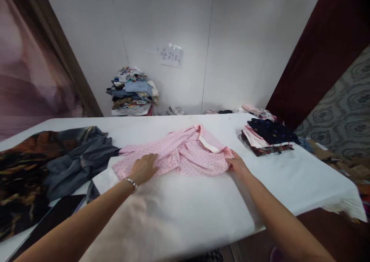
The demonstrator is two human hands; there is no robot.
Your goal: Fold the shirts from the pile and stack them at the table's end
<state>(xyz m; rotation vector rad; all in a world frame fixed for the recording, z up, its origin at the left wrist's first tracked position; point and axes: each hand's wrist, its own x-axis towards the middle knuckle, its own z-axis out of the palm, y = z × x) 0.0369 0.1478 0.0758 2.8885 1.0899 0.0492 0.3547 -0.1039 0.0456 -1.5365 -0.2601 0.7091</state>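
Observation:
A pink shirt with small dots (185, 152) lies crumpled across the middle of the white table (190, 212). My left hand (143, 168), a bracelet at its wrist, rests flat on the shirt's left part, fingers spread. My right hand (236, 163) pinches the shirt's right edge near the white collar band (208, 144).
A heap of grey and dark patterned clothes (52, 165) covers the table's left side. A stack of folded garments (267, 137) sits at the right. Another pile of clothes (133, 91) lies on the floor by the back wall, under a paper sign (171, 56).

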